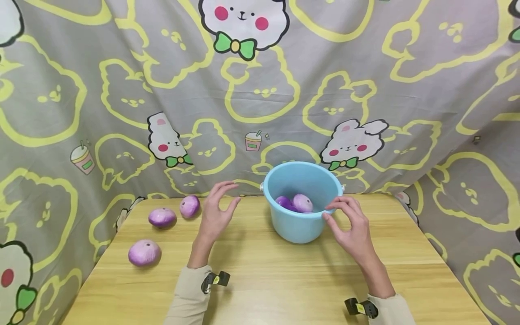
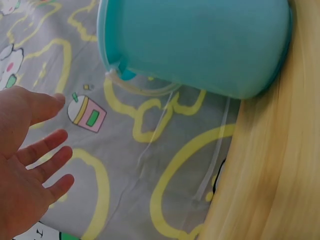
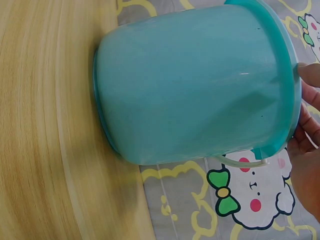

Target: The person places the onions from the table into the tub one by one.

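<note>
A light blue bucket (image 1: 298,228) stands upright on the table, with purple onions (image 1: 302,203) lying inside it. My right hand (image 1: 353,228) is at the bucket's near right rim, its thumb and fingers pinching the edge; the right wrist view shows the fingertips right at that rim. My left hand (image 1: 215,214) hovers left of the bucket, fingers spread and gently bent, palm toward it and nothing held. Farther left on the table lie three more onions: one onion (image 1: 189,206) close by the left hand, another onion (image 1: 162,217) beside it, and a nearer onion (image 1: 144,253).
The wooden table (image 1: 284,289) ends at a grey curtain (image 1: 195,99) with yellow cartoon outlines, which hangs behind and along both sides. A pale handle (image 3: 240,162) hangs down from the bucket's rim.
</note>
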`<state>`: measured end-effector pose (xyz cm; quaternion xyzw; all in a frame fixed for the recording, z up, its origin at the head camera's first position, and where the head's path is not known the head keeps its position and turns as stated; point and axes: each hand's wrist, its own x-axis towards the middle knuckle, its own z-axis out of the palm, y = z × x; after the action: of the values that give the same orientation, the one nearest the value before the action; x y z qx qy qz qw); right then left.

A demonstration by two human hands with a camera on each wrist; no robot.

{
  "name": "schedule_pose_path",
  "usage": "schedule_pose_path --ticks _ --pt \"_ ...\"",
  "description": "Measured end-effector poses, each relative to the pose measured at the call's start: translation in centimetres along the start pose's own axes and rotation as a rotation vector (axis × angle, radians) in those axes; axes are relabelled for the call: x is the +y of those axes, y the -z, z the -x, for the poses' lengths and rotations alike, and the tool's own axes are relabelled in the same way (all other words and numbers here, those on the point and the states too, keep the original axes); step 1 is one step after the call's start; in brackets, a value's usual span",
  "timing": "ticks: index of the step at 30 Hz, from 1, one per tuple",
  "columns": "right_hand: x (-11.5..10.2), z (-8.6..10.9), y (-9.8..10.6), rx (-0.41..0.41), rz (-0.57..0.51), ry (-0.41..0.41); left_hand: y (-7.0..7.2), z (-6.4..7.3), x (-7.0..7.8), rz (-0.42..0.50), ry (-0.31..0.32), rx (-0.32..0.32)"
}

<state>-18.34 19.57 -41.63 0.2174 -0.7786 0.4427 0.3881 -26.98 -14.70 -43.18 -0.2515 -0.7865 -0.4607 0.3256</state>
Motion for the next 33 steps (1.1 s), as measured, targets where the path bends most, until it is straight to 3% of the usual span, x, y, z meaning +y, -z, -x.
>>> schedule_pose_path --ticks 17,33 --pt "-0.8 -0.2 0.1 -0.007 0.0 -0.024 1.4 0.4 -1.7 -0.102 0.007 0.011" --pt "-0.6 -0.2 0.1 -0.016 -0.001 -0.04 2.6 0.5 -3.7 -0.127 0.09 0.033"
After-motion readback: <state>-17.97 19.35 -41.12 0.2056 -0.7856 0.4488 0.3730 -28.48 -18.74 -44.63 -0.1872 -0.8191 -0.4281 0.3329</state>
